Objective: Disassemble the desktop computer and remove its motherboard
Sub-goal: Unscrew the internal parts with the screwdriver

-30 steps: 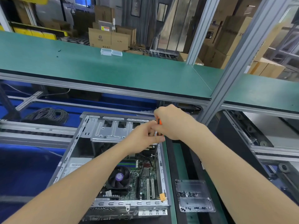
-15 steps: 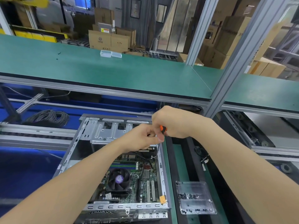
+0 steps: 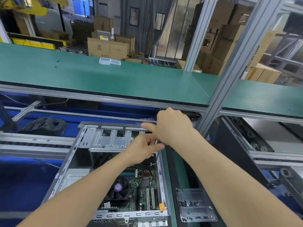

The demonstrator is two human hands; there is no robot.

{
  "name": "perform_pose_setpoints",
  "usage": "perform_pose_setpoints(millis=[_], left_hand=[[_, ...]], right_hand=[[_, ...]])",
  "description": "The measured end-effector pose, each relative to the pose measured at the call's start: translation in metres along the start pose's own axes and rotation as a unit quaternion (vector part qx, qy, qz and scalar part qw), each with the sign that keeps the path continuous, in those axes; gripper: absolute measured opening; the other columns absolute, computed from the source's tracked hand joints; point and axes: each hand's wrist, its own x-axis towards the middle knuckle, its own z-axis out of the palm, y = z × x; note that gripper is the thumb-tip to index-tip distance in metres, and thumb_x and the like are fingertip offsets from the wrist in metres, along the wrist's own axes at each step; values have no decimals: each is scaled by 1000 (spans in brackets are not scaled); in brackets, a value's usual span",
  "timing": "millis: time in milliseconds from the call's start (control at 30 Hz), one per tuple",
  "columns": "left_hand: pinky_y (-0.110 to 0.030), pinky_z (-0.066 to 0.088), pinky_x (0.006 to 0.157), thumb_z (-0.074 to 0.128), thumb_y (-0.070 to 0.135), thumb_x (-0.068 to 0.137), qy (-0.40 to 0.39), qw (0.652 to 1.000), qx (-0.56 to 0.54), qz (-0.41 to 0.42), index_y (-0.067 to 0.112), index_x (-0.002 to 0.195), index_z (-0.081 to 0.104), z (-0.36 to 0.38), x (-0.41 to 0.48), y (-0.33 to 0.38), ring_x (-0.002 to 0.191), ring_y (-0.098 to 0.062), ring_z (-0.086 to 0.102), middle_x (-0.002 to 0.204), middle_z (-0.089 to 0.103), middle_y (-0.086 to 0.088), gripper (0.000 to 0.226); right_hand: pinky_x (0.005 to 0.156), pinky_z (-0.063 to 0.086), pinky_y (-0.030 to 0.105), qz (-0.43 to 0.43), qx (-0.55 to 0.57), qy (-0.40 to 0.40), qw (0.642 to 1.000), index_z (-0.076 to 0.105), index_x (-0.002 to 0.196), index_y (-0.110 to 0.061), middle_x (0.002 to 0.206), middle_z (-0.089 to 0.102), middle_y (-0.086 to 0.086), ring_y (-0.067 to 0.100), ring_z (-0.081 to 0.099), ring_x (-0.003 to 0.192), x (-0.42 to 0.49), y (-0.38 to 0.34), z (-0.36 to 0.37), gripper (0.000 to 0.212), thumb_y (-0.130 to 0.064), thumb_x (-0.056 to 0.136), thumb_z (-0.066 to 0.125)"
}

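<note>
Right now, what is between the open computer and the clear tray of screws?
Only a narrow strip of green mat lies between the computer and the tray. Nothing sits on that strip. The head view shows this.

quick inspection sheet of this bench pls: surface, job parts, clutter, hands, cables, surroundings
surface: blue surface left of the case, green strip to its right
job's things: computer case open; motherboard and cpu fan inside
clutter: clear tray with dark screws
hands: left hand and right hand meet at the case's far right edge, fingers curled; contents hidden
cables: grey coil beyond the case
surroundings: green shelf, cardboard boxes
</note>
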Motion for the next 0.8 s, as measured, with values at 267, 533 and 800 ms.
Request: perform_pose_setpoints(millis=[267,533,800], left_hand=[[-33,28,55,68,23,100,-8,1000,-4,-6,44,59,59,-1,-2,2,47,-11,28,54,29,12,47],[-31,22,49,63,22,103,-66,995,-70,-16,40,74,64,-15,-5,4,48,-13,22,64,25,4,34],[-29,26,47,66,21,101,-49,998,-23,-31,-7,97,62,-18,3,1,47,-16,27,62,29,-15,29]], right_hand=[[56,42,32,-90,0,-12,996,64,106,-7,87,58,10,27,53,69,11,-6,16,14,-17,102,54],[68,53,36,-279,-9,-112,954,62,101,-20,98,64,2,23,63,88,8,20,-3,9,-28,98,65],[75,55,37,-334,-50,-105,935,68,82,-21,97,65,1,21,62,91,14,20,-4,25,3,85,60]])
